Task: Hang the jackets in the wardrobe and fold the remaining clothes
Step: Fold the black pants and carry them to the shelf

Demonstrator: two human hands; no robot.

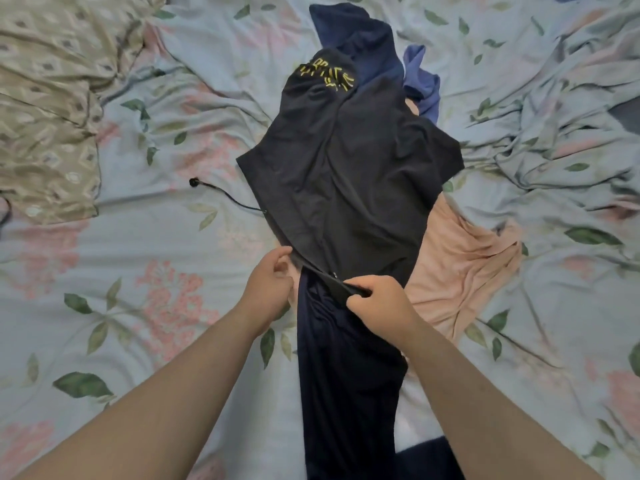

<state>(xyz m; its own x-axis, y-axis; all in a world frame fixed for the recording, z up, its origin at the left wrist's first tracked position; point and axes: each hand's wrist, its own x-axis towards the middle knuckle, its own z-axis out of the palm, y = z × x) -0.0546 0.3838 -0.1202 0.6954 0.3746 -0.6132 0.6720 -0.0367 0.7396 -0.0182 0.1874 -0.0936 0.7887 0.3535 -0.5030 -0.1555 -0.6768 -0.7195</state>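
Note:
A dark grey garment [346, 168] with yellow lettering near its top and a black drawstring [221, 194] lies in the middle of the bed, on top of a pile. My left hand [272, 282] pinches its lower left edge. My right hand [379, 299] grips the same hem a little to the right. Below that hem a navy garment [346, 375] stretches down toward me. A peach cloth [457, 268] lies under the pile at the right. Blue clothes [367, 39] and a lighter blue piece [424, 81] lie at the far end.
The bed is covered by a pale blue floral sheet [156, 271], rumpled at the right. A beige patterned cloth [45, 109] lies at the upper left. A dark patch [627, 116] shows at the right edge.

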